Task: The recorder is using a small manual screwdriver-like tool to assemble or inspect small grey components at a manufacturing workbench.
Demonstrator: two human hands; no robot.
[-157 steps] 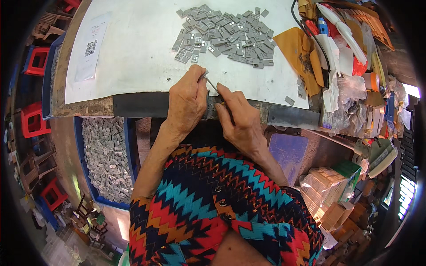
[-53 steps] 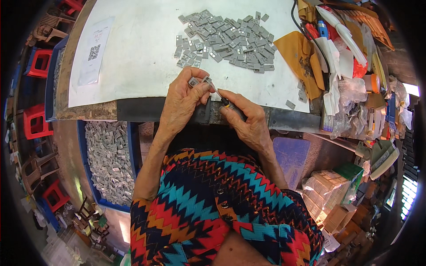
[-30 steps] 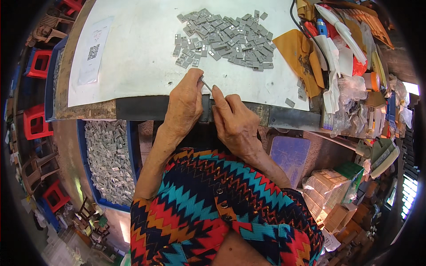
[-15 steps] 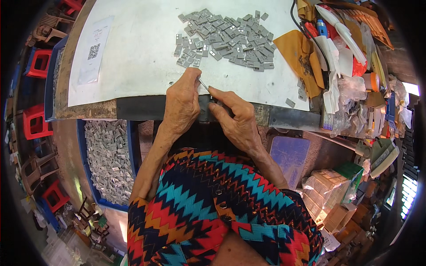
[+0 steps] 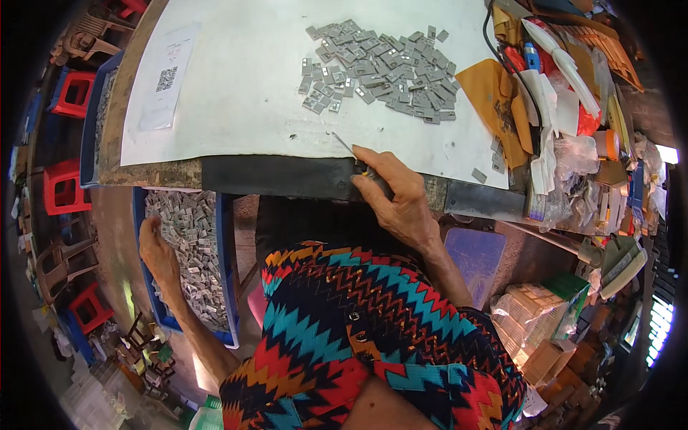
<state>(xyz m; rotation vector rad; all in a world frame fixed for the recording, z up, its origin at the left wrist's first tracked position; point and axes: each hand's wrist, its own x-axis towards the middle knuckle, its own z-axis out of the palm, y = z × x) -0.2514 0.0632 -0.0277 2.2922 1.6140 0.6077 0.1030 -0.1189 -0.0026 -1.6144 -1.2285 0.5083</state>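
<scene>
My left hand (image 5: 158, 252) is over the left side of a blue bin (image 5: 228, 287) full of small grey rectangular pieces (image 5: 192, 251). Its fingers look loosely apart, partly turned from view, and no piece shows in them. At the table's front edge, my right hand (image 5: 393, 188) grips a slim hand tool (image 5: 342, 142) with a thin metal shaft and a dark handle marked with yellow. The shaft points up and left over the white sheet. Beyond it lies a loose heap of flat grey pieces (image 5: 387, 68), some showing small holes or slots.
White sheeting (image 5: 236, 93) covers the table, with a printed label slip (image 5: 169, 75) at left. Brown paper (image 5: 494, 100), a dark cable and plastic bags crowd the right side. A blue-topped stool (image 5: 469, 261) stands below. Red stools (image 5: 66, 188) are at far left.
My left hand has left the tool tip at the table edge and moved down-left over the blue bin. My right hand still holds the tool near the edge. The view has shifted slightly.
</scene>
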